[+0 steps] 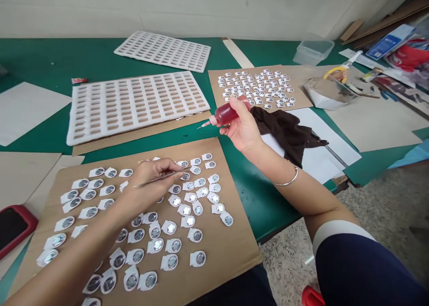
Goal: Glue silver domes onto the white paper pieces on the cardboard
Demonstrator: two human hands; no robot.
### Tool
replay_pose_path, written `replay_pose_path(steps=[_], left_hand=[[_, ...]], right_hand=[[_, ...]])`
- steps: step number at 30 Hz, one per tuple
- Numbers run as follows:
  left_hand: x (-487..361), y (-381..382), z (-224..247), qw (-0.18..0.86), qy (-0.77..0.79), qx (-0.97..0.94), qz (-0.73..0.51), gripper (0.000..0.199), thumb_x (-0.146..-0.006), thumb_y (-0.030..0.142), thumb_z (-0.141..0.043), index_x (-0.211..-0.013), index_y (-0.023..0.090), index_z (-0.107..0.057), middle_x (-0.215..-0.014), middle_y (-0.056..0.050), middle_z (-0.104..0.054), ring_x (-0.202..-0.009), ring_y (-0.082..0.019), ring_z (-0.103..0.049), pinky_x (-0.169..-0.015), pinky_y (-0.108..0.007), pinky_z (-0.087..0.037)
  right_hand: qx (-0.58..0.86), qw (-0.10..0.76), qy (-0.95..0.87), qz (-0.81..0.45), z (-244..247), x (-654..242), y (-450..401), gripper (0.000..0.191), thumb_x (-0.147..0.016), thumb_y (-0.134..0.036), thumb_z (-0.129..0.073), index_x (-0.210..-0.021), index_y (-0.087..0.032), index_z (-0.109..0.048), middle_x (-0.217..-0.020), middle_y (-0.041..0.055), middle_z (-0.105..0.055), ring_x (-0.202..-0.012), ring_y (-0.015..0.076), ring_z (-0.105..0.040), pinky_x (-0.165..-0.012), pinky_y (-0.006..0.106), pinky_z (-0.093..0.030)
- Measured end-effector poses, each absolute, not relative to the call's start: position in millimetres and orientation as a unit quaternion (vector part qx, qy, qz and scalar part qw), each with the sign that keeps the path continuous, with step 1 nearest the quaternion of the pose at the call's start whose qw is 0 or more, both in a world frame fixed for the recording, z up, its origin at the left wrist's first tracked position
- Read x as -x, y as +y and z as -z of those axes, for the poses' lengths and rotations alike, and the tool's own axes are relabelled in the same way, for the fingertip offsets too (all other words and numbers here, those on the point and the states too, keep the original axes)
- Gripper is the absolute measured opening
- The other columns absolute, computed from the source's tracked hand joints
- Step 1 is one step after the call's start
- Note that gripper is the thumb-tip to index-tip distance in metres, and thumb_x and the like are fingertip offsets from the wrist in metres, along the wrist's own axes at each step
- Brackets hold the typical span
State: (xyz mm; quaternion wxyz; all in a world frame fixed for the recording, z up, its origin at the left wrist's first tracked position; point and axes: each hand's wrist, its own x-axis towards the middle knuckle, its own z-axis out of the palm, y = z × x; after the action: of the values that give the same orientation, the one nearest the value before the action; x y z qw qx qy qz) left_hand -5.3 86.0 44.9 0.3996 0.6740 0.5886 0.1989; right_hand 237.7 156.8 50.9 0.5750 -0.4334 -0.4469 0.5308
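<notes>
Currently, over the head feed, I have my left hand (154,178) pinched on slim silver metal tweezers (161,178), low over a brown cardboard sheet (231,252) spread with round shiny metal discs on white tabs (200,258). I can't tell whether the tweezer tips touch a disc. My right hand (244,129) is wrapped around a small translucent bottle of red liquid (228,113), raised above the green counter (231,167), its needle nozzle (203,125) pointing left and slightly down. Left of the bottle, I see a white slotted tray (136,104); a crumpled dark brown cloth (284,129) lies just beyond my right wrist.
</notes>
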Motion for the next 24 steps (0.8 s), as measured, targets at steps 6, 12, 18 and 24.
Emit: replay_pose_path(steps=[6, 12, 18, 24], left_hand=[[-2, 98, -39, 0.374, 0.619, -0.665, -0.185, 0.037, -0.066, 0.061, -0.071, -0.085, 0.029, -0.072, -0.099, -0.001, -0.074, -0.092, -0.025, -0.066, -0.073, -0.032, -0.052], [-62, 148, -64, 0.354, 0.542, -0.739, -0.185, 0.047, -0.081, 0.065, -0.052, -0.081, 0.021, -0.069, -0.083, -0.005, -0.072, -0.075, -0.021, -0.063, -0.062, -0.029, -0.045], [-131, 226, -37, 0.388, 0.561, -0.683, -0.262, 0.043, -0.088, 0.048, -0.041, -0.075, 0.014, -0.062, -0.081, -0.011, -0.069, -0.068, -0.017, -0.062, -0.065, -0.027, -0.048], [-160, 242, -16, 0.394, 0.564, -0.691, -0.221, 0.033, -0.067, 0.044, -0.064, -0.075, 0.013, -0.066, -0.055, -0.002, -0.057, -0.041, -0.01, -0.039, -0.042, -0.024, -0.031]], right_hand=[[0.475, 0.621, -0.434, -0.449, -73, -306, 152, 0.038, -0.079, -0.058, -0.06, -0.092, -0.022, -0.055, -0.082, 0.004, -0.067, -0.07, 0.0145, -0.066, -0.047, 0.023, -0.051], [0.494, 0.703, -0.306, -0.41, -48, -357, 148, 0.038, -0.074, -0.055, -0.067, -0.082, -0.019, -0.059, -0.07, 0.0021, -0.068, -0.056, 0.0099, -0.061, -0.042, 0.018, -0.047], [0.472, 0.677, -0.304, -0.476, -20, -336, 149, 0.039, -0.07, -0.049, -0.076, -0.084, -0.018, -0.057, -0.065, 0.002, -0.07, -0.057, 0.0138, -0.068, -0.04, 0.017, -0.048], [0.471, 0.689, -0.295, -0.466, -2, -323, 165, 0.037, -0.065, -0.044, -0.08, -0.081, -0.018, -0.059, -0.067, -0.0004, -0.069, -0.063, 0.0142, -0.07, -0.049, 0.019, -0.054]])
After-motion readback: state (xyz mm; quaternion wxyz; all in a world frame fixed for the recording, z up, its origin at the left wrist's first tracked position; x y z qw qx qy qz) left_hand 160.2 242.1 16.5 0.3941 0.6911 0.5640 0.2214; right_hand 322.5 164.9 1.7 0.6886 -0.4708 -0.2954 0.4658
